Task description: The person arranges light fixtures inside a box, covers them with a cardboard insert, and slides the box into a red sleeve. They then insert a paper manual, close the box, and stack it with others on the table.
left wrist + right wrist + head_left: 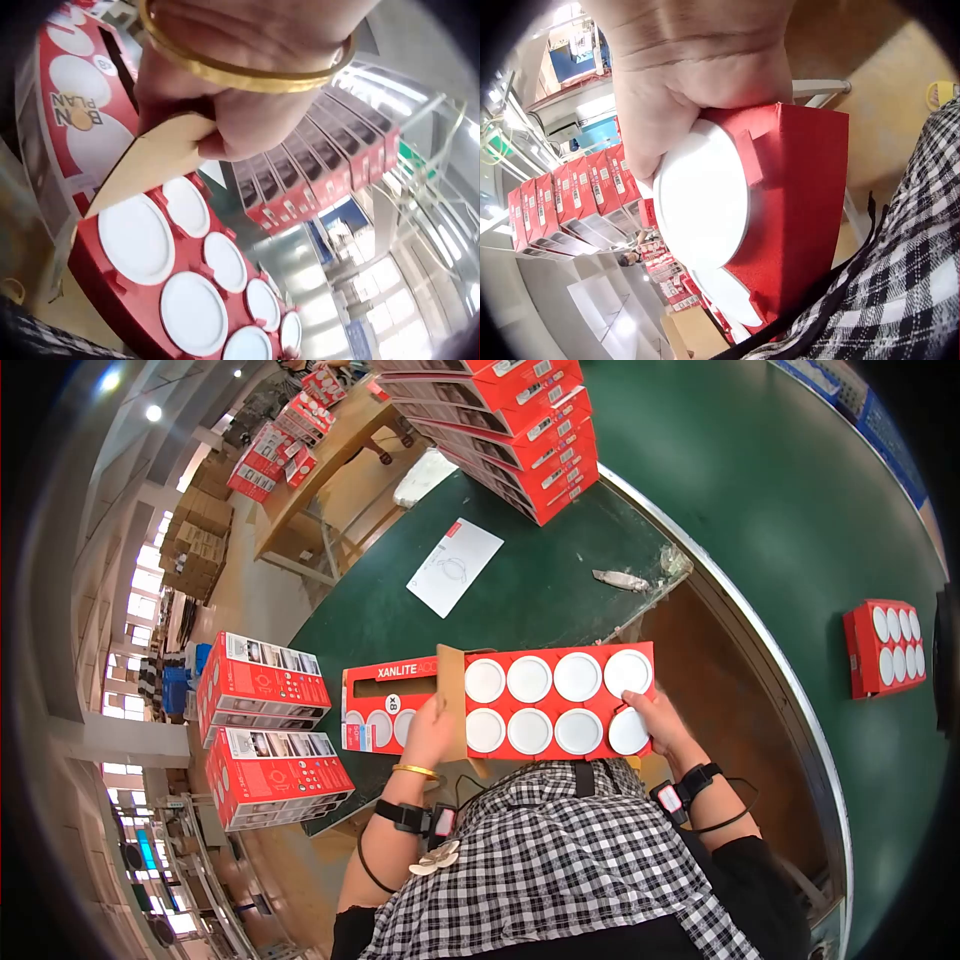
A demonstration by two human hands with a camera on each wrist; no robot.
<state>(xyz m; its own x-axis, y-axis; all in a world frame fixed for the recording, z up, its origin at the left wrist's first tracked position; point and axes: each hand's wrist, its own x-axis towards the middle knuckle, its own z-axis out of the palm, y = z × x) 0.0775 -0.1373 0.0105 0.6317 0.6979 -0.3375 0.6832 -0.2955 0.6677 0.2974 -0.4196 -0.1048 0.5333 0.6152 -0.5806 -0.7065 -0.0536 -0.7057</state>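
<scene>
Left hand (428, 732) is pinching the box flap (452, 695), right hand (658, 722) gripping the lamp tray (554, 704); insertion seemingly proceeding, needing a level push.

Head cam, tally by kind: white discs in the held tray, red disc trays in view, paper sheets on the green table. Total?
White discs in the held tray: 8
Red disc trays, the held one plus the tray on the green belt: 2
Paper sheet on the green table: 1
Total: 11
</scene>
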